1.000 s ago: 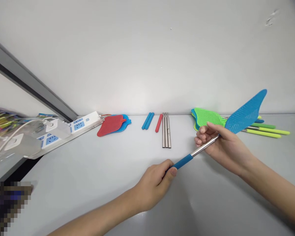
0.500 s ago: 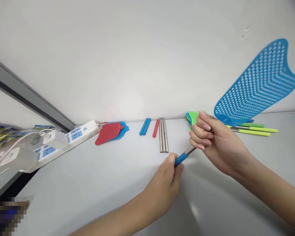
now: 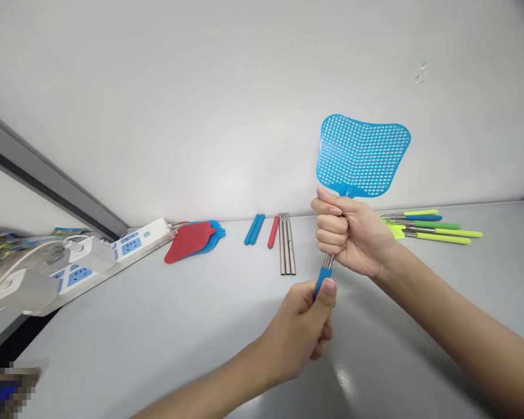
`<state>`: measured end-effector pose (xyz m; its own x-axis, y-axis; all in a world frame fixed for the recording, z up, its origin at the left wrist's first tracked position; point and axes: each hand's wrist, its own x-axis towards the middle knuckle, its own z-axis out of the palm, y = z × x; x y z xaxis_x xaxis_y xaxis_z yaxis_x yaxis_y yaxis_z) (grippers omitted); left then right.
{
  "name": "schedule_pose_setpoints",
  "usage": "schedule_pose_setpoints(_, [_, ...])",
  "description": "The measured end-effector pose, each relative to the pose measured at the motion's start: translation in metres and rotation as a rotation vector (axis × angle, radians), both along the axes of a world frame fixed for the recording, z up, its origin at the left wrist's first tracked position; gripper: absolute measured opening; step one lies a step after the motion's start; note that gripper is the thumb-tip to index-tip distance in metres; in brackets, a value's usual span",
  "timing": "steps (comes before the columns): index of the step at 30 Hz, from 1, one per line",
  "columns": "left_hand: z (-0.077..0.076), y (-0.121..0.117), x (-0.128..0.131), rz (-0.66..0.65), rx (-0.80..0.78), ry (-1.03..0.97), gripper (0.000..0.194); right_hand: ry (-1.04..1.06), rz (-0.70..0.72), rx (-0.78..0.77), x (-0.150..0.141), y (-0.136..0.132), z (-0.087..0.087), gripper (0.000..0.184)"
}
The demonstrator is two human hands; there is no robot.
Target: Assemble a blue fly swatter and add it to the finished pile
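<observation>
My right hand is closed in a tight fist around the steel shaft of a blue swatter, just below its mesh head. The head stands upright above my fist, in the air over the middle of the table. My left hand is nearer me, with thumb and fingers pressed round the blue grip at the shaft's lower end. With one hand at each end, the swatter appears braced along a single line. Along the far edge, parts seem sorted by kind: a red swatter lying on a second blue swatter, then loose blue grips, a loose red grip and parallel steel rods. Green and yellow handles lie far right, a power strip far left.
</observation>
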<state>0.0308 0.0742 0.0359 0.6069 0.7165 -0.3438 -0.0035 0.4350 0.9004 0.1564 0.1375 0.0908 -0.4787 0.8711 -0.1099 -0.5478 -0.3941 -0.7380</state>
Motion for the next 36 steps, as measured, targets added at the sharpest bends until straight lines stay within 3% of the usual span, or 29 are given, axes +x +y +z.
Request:
schedule_pose_setpoints(4, [0.003,0.005,-0.003,-0.171,-0.299,-0.203,0.044,0.063,0.075,-0.062,0.001,0.004,-0.014,0.035])
schedule_pose_setpoints(7, [-0.001,0.010,-0.006,-0.246,-0.377,-0.234,0.045,0.115,0.079,-0.098,0.002,0.007,-0.024,0.034])
schedule_pose_setpoints(12, [-0.019,0.018,-0.009,-0.198,-0.223,-0.117,0.045,0.168,0.048,-0.140,0.000,0.008,-0.032,0.031])
schedule_pose_setpoints(18, [-0.040,0.023,-0.007,-0.117,-0.098,-0.132,0.042,0.173,0.015,-0.176,0.001,0.010,-0.038,0.025])
schedule_pose_setpoints(27, [-0.039,0.029,-0.008,-0.012,-0.114,-0.163,0.032,0.247,-0.167,-0.241,0.013,0.020,-0.042,0.012])
schedule_pose_setpoints(31, [-0.039,0.027,-0.005,0.008,-0.083,-0.125,0.031,0.202,-0.135,-0.307,0.018,0.022,-0.041,0.021])
schedule_pose_setpoints(36, [-0.039,0.022,-0.004,0.054,-0.023,-0.066,0.028,0.125,-0.205,-0.350,0.017,0.017,-0.041,0.036])
